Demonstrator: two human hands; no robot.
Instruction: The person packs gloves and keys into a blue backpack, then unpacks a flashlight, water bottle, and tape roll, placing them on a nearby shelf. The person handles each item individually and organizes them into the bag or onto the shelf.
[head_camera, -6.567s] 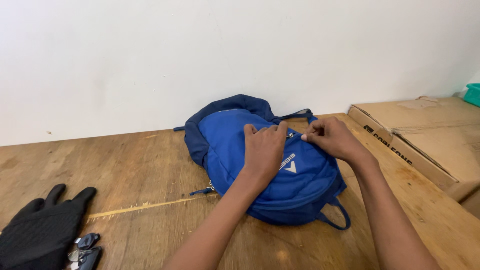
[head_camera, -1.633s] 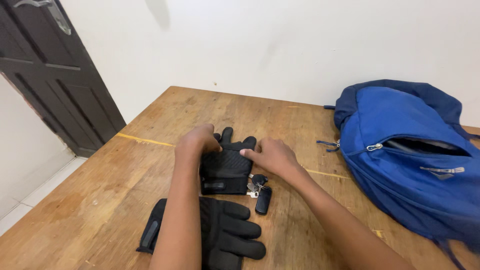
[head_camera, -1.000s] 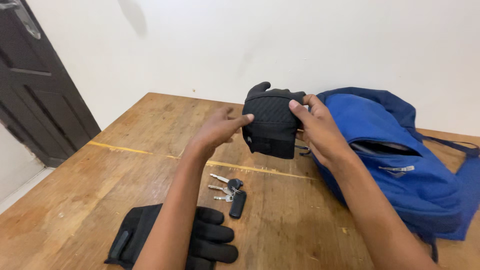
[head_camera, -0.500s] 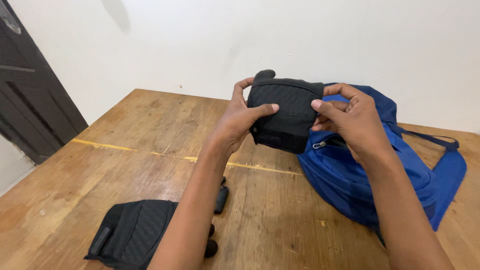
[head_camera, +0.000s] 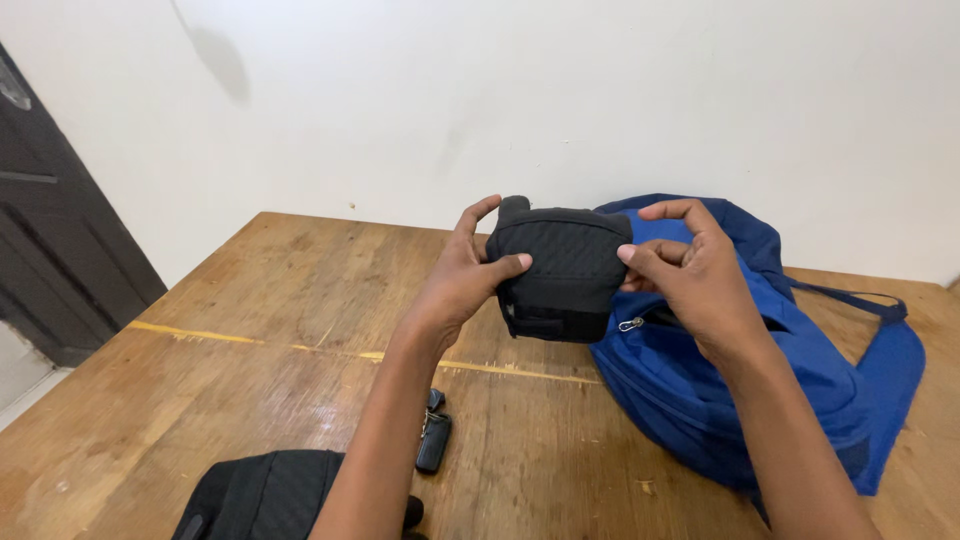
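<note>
Head view. One blue backpack (head_camera: 700, 400) lies on the wooden table (head_camera: 230, 330), its front pocket unzipped at the silver zipper pull (head_camera: 630, 324); the pocket's contents cannot be made out. Two black gloves are visible: one folded glove (head_camera: 565, 265) is raised above the table just beside the pocket, clamped between the left hand (head_camera: 465, 280) and right hand (head_camera: 690, 270); a second glove (head_camera: 265, 495) lies at the near edge. One key fob (head_camera: 433, 445) rests beside it.
</note>
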